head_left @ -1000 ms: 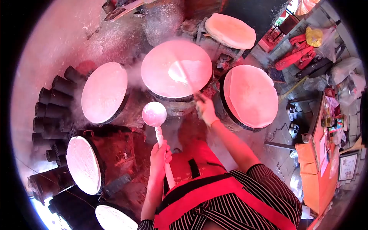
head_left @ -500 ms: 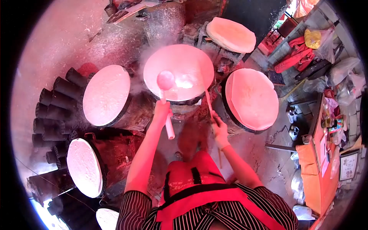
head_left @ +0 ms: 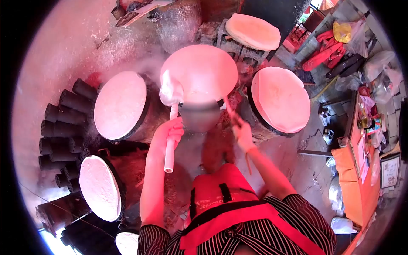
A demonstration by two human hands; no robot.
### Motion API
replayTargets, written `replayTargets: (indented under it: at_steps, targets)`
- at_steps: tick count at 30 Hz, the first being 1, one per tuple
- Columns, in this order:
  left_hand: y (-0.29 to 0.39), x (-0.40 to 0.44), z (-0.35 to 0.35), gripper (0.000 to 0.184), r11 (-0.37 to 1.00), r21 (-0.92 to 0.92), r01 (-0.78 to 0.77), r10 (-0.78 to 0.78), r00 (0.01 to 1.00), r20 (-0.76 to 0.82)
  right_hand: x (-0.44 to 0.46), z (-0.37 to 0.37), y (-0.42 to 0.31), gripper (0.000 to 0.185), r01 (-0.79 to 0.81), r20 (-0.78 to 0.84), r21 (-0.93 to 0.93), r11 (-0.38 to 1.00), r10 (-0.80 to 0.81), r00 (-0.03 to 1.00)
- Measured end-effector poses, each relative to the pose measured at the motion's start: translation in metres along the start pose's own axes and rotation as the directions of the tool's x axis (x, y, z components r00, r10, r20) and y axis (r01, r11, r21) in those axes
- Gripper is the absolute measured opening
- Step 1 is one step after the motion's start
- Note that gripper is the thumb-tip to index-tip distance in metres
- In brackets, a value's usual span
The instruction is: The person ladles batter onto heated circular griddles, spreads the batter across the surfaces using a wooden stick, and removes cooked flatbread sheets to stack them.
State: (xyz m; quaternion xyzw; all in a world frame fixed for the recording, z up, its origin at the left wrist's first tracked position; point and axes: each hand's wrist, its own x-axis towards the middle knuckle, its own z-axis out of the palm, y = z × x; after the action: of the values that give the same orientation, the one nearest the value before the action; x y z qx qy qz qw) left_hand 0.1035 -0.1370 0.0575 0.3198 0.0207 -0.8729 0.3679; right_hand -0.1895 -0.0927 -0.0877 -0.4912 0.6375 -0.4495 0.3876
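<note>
My left hand [head_left: 168, 132] is wrapped round the pale handle of a ladle [head_left: 171, 90]. The ladle's bowl, coated in pale batter, is over the front left edge of the middle round griddle [head_left: 182, 102]. A smooth pale layer of batter [head_left: 202, 70] covers that griddle. My right hand [head_left: 241, 132] is closed round a long thin stick-like tool [head_left: 230, 108]; its upper end is near the griddle's front right rim, and its lower end sticks out below my wrist. Motion blurs this tool, so its exact kind does not show.
Round griddles with pale flatbreads stand at left [head_left: 120, 104], right [head_left: 281, 100] and lower left [head_left: 100, 187]. A stack of flatbreads [head_left: 253, 32] lies behind. Black coal briquettes [head_left: 63, 123] are piled at far left. An orange-covered table [head_left: 355, 182] stands right. Steam hangs around.
The ladle has moved from over the griddle's middle towards its front left edge, and my left hand has come down and left. The right-hand tool has drawn back from the griddle's surface.
</note>
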Motion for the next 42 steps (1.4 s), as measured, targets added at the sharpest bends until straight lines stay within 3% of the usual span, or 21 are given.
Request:
replayTargets:
  at_steps: [1, 4, 7, 8, 10, 11, 13, 14, 16, 18, 19, 20, 21, 24, 26, 34, 36, 37, 39, 41, 42]
  targets:
    - [-0.004, -0.008, -0.002, 0.012, 0.996, 0.077, -0.045, 0.051, 0.996, -0.067, -0.027, 0.009, -0.011, 0.042, 0.161, -0.014, -0.089, 0.983, -0.163, 0.987]
    - [-0.027, -0.031, -0.027, 0.013, 0.957, 0.261, -0.129, 0.192, 0.954, -0.231, -0.062, 0.011, -0.028, 0.043, -0.028, 0.258, -0.236, 0.971, 0.091, 0.962]
    - [-0.066, -0.063, -0.046, 0.012, 0.896, 0.407, -0.177, 0.329, 0.880, -0.341, -0.024, -0.021, -0.030, 0.040, 0.074, 0.059, -0.076, 0.994, -0.069, 0.996]
    - [-0.080, -0.063, -0.075, 0.011, 0.888, 0.421, -0.185, 0.358, 0.853, -0.380, -0.007, -0.029, -0.030, 0.041, -0.029, -0.082, 0.018, 0.999, 0.030, 0.996]
    - [-0.111, -0.068, -0.079, 0.011, 0.901, 0.380, -0.209, 0.376, 0.814, -0.444, -0.007, -0.043, -0.049, 0.040, -0.219, -0.037, -0.173, 0.960, 0.216, 0.976]
    - [-0.125, -0.068, -0.083, 0.012, 0.912, 0.347, -0.219, 0.372, 0.798, -0.475, -0.013, -0.036, 0.004, 0.040, 0.036, 0.040, -0.232, 0.972, -0.027, 0.999]
    - [-0.147, -0.056, -0.105, 0.011, 0.952, 0.195, -0.235, 0.301, 0.831, -0.468, -0.043, -0.035, 0.008, 0.043, 0.140, 0.291, -0.314, 0.939, -0.045, 0.956]
    - [-0.158, -0.048, -0.108, 0.010, 0.962, 0.115, -0.246, 0.271, 0.843, -0.464, -0.043, -0.053, -0.037, 0.050, 0.010, 0.509, -0.377, 0.926, 0.198, 0.838]
    - [-0.183, -0.039, -0.088, 0.008, 0.947, 0.058, -0.317, 0.303, 0.815, -0.494, -0.031, -0.076, -0.019, 0.053, 0.261, 0.566, -0.241, 0.935, -0.083, 0.820]
    - [-0.209, -0.032, -0.062, 0.009, 0.934, 0.049, -0.355, 0.333, 0.808, -0.485, 0.014, -0.132, -0.012, 0.052, 0.411, 0.328, -0.167, 0.896, -0.343, 0.880]
    - [-0.221, -0.031, -0.048, 0.011, 0.931, 0.070, -0.358, 0.349, 0.817, -0.459, 0.041, -0.179, -0.041, 0.051, 0.177, 0.396, -0.330, 0.927, -0.034, 0.918]
    - [-0.230, -0.024, -0.030, 0.013, 0.925, 0.087, -0.371, 0.371, 0.825, -0.425, 0.069, -0.221, -0.039, 0.048, 0.198, 0.335, -0.337, 0.921, -0.079, 0.939]
    - [-0.240, -0.021, -0.002, 0.023, 0.898, -0.200, -0.393, 0.293, 0.871, -0.394, 0.100, -0.262, -0.037, 0.046, 0.222, 0.251, -0.363, 0.905, -0.135, 0.959]
    - [-0.271, -0.006, 0.034, 0.028, 0.902, -0.081, -0.424, 0.352, 0.831, -0.432, 0.193, -0.369, -0.012, 0.039, 0.250, 0.043, -0.497, 0.831, -0.264, 0.964]
    - [-0.286, 0.000, 0.071, 0.028, 0.873, -0.199, -0.445, 0.320, 0.831, -0.455, 0.243, -0.410, 0.014, 0.036, 0.212, -0.002, -0.570, 0.794, -0.259, 0.966]
    - [-0.305, 0.032, 0.127, 0.024, 0.873, 0.090, -0.480, 0.462, 0.752, -0.470, 0.294, -0.405, 0.068, 0.030, 0.175, 0.004, -0.657, 0.733, -0.229, 0.973]
    - [-0.300, 0.040, 0.139, 0.023, 0.881, 0.041, -0.470, 0.438, 0.783, -0.442, 0.302, -0.415, 0.042, 0.031, 0.143, 0.019, -0.644, 0.751, -0.172, 0.985]
    - [-0.292, 0.042, 0.150, 0.023, 0.874, -0.255, -0.413, 0.319, 0.885, -0.341, 0.296, -0.422, 0.014, 0.031, 0.160, 0.048, -0.528, 0.834, -0.159, 0.986]
    - [-0.286, 0.052, 0.150, 0.022, 0.886, -0.199, -0.418, 0.333, 0.874, -0.355, 0.311, -0.436, -0.017, 0.029, 0.194, 0.078, -0.508, 0.839, -0.180, 0.981]
    - [-0.279, 0.063, 0.154, 0.022, 0.892, -0.132, -0.433, 0.354, 0.848, -0.395, 0.368, -0.464, -0.033, 0.018, 0.376, 0.127, -0.649, 0.661, -0.393, 0.911]
    - [-0.273, 0.065, 0.155, 0.022, 0.895, -0.168, -0.413, 0.328, 0.866, -0.378, 0.355, -0.464, -0.089, 0.018, 0.459, 0.127, -0.518, 0.722, -0.466, 0.876]
